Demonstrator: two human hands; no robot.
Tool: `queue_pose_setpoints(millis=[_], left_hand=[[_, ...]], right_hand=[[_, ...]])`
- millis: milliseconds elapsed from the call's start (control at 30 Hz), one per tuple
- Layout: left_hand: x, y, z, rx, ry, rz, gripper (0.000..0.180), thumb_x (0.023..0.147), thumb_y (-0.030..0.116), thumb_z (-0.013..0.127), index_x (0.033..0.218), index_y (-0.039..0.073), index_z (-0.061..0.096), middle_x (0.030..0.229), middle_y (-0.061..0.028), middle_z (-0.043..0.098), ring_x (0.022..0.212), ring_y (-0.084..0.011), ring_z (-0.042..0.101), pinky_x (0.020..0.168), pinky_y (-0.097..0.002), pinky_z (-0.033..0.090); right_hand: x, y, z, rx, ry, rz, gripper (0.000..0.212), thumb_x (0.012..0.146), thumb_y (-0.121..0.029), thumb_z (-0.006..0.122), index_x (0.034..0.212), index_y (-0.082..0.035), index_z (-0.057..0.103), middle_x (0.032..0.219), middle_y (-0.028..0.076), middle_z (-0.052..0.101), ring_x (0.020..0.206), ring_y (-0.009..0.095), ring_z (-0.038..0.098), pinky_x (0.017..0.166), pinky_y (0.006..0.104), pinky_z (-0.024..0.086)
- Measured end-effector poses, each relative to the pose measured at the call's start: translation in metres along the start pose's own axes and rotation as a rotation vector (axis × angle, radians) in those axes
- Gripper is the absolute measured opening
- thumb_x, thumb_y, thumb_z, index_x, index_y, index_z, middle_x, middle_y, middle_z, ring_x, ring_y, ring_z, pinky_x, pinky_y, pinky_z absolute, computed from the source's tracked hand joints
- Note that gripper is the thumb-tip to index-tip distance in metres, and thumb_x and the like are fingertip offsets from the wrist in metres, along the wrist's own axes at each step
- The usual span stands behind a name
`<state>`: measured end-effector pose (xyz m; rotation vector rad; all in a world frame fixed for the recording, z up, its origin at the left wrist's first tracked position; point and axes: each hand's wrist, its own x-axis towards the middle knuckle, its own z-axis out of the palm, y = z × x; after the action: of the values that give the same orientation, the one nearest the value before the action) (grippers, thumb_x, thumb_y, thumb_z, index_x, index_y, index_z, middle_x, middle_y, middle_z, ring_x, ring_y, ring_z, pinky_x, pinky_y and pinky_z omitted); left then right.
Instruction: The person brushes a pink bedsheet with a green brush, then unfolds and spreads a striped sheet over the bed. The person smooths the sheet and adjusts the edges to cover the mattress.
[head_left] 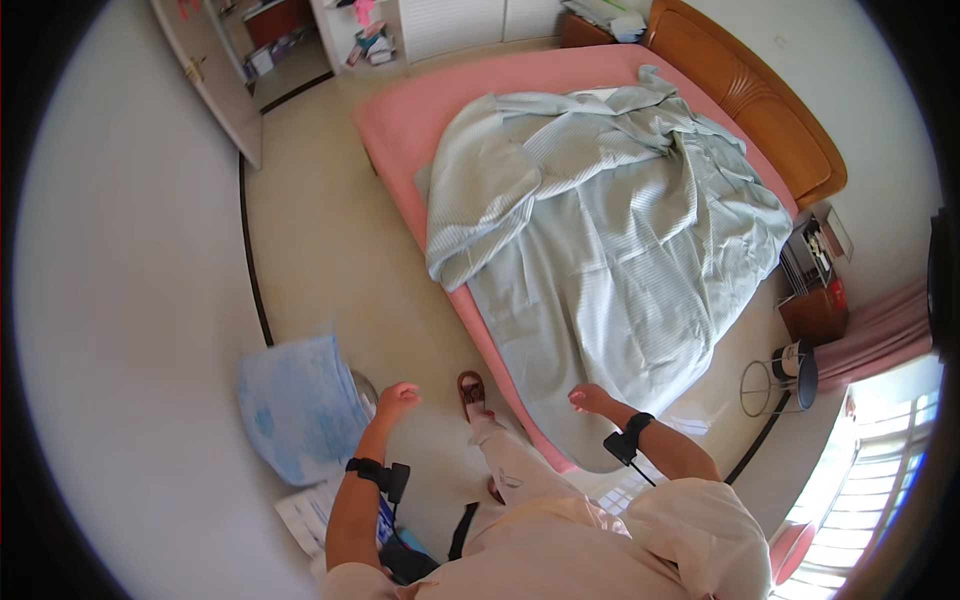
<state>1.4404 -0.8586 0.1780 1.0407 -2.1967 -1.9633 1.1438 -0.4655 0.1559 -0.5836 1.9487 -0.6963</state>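
Observation:
My left hand (pixel 401 396) hangs over the floor beside a light blue cloth-covered object (pixel 303 408). Its fingers are curled in, and I see nothing in them. My right hand (pixel 591 398) is above the near end of a pale green striped sheet (pixel 625 270), also with curled fingers and nothing visible in it. From this angle I cannot tell whether it touches the sheet. The sheet lies rumpled and bunched over a bed with a pink cover (pixel 405 140), one corner spread flatter toward me.
A wooden headboard (pixel 755 90) stands at the bed's far right. Along the right wall are a brown bedside cabinet (pixel 815 312), a round wire-framed stand (pixel 760 388) and a pink curtain (pixel 875 335). An open door (pixel 215 85) is at the far left. My slippered foot (pixel 471 392) is beside the bed.

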Motion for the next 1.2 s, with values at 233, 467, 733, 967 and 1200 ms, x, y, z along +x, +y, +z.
queue_pose_setpoints(millis=[233, 467, 733, 967, 1200], left_hand=[[0.148, 0.04, -0.095, -0.283, -0.031, -0.072, 0.022, 0.076, 0.008, 0.06, 0.095, -0.001, 0.055, 0.08, -0.0097, 0.062, 0.07, -0.0169, 0.061, 0.063, -0.0278, 0.049], [0.254, 0.076, -0.202, -0.267, -0.005, -0.364, 0.019, 0.079, 0.015, 0.056, 0.095, 0.004, 0.054, 0.083, -0.0093, 0.062, 0.073, -0.0167, 0.061, 0.062, -0.0235, 0.046], [0.443, 0.125, -0.329, -0.274, -0.027, -0.49, 0.015, 0.079, 0.012, 0.055, 0.093, 0.005, 0.054, 0.081, -0.0085, 0.062, 0.071, -0.0155, 0.061, 0.064, -0.0244, 0.048], [0.62, 0.175, -0.377, -0.129, -0.171, -0.5, 0.02, 0.078, 0.011, 0.058, 0.096, 0.003, 0.052, 0.087, -0.011, 0.06, 0.08, -0.0206, 0.06, 0.071, -0.0314, 0.05], [0.744, 0.264, -0.297, -0.136, -0.57, -0.326, 0.022, 0.08, 0.014, 0.057, 0.099, 0.004, 0.054, 0.086, -0.0096, 0.061, 0.077, -0.0169, 0.06, 0.069, -0.0263, 0.047]], right_hand=[[0.186, -0.145, -0.072, 0.172, 0.193, 0.102, 0.018, 0.08, -0.021, 0.054, 0.088, -0.005, 0.058, 0.07, 0.006, 0.059, 0.055, 0.013, 0.059, 0.045, 0.0261, 0.046], [0.344, -0.246, -0.142, 0.457, 0.42, 0.134, 0.036, 0.074, -0.019, 0.061, 0.103, -0.001, 0.052, 0.078, 0.01, 0.059, 0.064, 0.017, 0.061, 0.045, 0.0284, 0.048], [0.453, -0.286, -0.15, 0.71, 0.851, 0.477, 0.078, 0.066, -0.031, 0.069, 0.127, -0.003, 0.031, 0.108, 0.015, 0.049, 0.09, 0.025, 0.05, 0.062, 0.0364, 0.047], [0.541, -0.306, -0.134, 0.712, 1.008, 0.411, 0.032, 0.066, -0.014, 0.065, 0.091, 0.004, 0.054, 0.083, 0.014, 0.061, 0.065, 0.021, 0.06, 0.058, 0.0334, 0.048], [0.558, -0.339, -0.142, -0.081, 1.352, 0.56, 0.043, 0.065, -0.015, 0.064, 0.102, 0.0, 0.049, 0.088, 0.018, 0.057, 0.082, 0.033, 0.055, 0.068, 0.0374, 0.046]])
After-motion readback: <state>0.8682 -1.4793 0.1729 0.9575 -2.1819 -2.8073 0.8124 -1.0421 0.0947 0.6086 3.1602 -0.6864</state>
